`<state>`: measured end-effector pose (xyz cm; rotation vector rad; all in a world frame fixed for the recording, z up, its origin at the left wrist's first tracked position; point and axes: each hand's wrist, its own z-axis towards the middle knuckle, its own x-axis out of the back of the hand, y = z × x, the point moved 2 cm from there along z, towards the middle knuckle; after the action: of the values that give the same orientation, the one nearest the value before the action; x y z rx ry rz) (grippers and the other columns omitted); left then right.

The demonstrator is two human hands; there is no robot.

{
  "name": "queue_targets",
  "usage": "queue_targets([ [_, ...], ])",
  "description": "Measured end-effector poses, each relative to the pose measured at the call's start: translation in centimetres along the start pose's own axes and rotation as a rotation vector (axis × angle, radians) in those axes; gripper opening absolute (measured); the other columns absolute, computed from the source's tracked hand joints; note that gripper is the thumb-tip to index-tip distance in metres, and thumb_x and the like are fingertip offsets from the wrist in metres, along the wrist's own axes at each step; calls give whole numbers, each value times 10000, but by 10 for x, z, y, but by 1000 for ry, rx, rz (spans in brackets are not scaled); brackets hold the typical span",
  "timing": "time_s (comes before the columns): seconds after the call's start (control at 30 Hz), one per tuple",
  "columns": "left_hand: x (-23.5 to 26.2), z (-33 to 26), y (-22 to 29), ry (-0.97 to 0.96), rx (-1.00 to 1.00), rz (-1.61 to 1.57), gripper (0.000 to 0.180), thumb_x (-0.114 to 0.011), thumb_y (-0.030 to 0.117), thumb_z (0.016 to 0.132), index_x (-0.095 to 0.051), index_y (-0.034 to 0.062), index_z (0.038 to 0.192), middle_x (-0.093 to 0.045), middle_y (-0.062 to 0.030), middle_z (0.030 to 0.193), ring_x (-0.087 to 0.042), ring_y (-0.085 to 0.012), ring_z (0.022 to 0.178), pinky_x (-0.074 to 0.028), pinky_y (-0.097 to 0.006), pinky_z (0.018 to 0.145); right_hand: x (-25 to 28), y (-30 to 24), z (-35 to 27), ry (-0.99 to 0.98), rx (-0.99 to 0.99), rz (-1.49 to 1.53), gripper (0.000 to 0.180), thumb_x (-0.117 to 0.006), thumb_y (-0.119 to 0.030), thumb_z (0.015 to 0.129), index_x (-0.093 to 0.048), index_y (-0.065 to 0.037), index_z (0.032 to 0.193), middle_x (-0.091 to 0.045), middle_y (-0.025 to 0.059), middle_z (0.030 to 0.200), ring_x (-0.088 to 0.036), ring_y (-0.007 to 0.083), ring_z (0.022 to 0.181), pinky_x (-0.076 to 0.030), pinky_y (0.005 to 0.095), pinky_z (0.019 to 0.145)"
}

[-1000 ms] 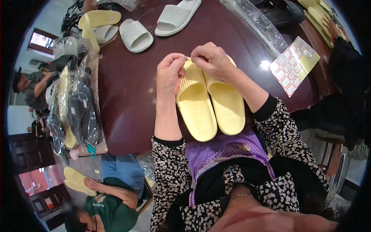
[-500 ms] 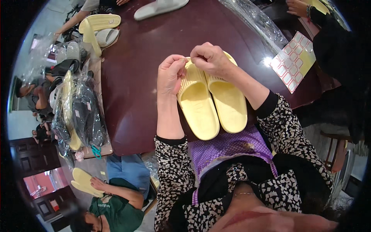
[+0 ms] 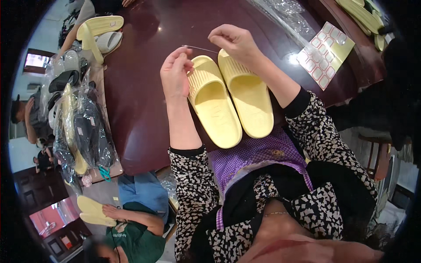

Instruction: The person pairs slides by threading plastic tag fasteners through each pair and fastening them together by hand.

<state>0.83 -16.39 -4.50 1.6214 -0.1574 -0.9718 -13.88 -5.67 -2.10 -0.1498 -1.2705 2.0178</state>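
Observation:
Two pale yellow slide slippers (image 3: 232, 98) lie side by side on the dark brown table (image 3: 136, 101), toes toward me. My left hand (image 3: 174, 72) and my right hand (image 3: 233, 41) hover over their far ends. Between the pinched fingers of both hands stretches a thin clear strand (image 3: 201, 48), held taut just above the slippers. My left hand is beside the left slipper's strap; my right hand is above the right slipper's far end.
A yellow sheet of stickers (image 3: 326, 55) and clear plastic bags (image 3: 285, 13) lie at the right. Bagged dark slippers (image 3: 81, 131) are stacked at the left edge, loose slippers (image 3: 101, 33) beyond. A person in green (image 3: 131, 232) sits low left holding yellow slippers.
My hands have drawn apart, pulling the thin strand out between them. The view has shifted nearer to the yellow pair.

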Motion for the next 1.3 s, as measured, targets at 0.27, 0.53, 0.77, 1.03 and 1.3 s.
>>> queue_targets([
  [0.27, 28, 17, -14, 415, -26, -72, 253, -551, -2, 795, -560, -39, 1046, -608, -93, 869, -507, -123, 587, -384, -204, 493, 40, -48, -71, -74, 260, -263, 145, -596, -30, 779, -642, -38, 916, -648, 86, 820, -628, 190, 704, -501, 288, 614],
  [0.53, 40, 14, -22, 403, 28, -34, 255, -508, 19, 832, -526, -13, 1084, -586, -79, 861, -471, -107, 598, -375, -205, 499, 9, -39, -112, -281, 192, -602, 491, -623, -210, 769, -481, -134, 1233, -527, 108, 664, -552, 272, 591, -454, 382, 524],
  [0.77, 37, 18, -24, 449, 52, -21, 203, -483, 13, 844, -533, 3, 1040, -575, -63, 839, -459, -88, 595, -375, -197, 500, -9, -30, -84, -355, 65, -667, 581, -610, -222, 772, -377, -143, 1299, -541, 126, 662, -562, 281, 567, -437, 389, 501],
  [1.03, 44, 21, -20, 433, -16, -3, 188, -476, 18, 845, -531, 15, 1026, -571, -61, 822, -461, -95, 589, -374, -202, 501, -9, -17, -83, -308, -27, -564, 440, -534, -97, 745, -413, 15, 1153, -504, 79, 532, -560, 275, 484, -411, 381, 416],
  [1.3, 64, 23, -28, 431, 28, 15, 204, -489, 22, 839, -530, 9, 1038, -573, -65, 829, -470, -109, 593, -376, -226, 506, 72, -14, -85, -163, -189, -592, 403, -520, -96, 767, -502, -73, 1169, -500, 51, 552, -528, 211, 477, -436, 347, 442],
])
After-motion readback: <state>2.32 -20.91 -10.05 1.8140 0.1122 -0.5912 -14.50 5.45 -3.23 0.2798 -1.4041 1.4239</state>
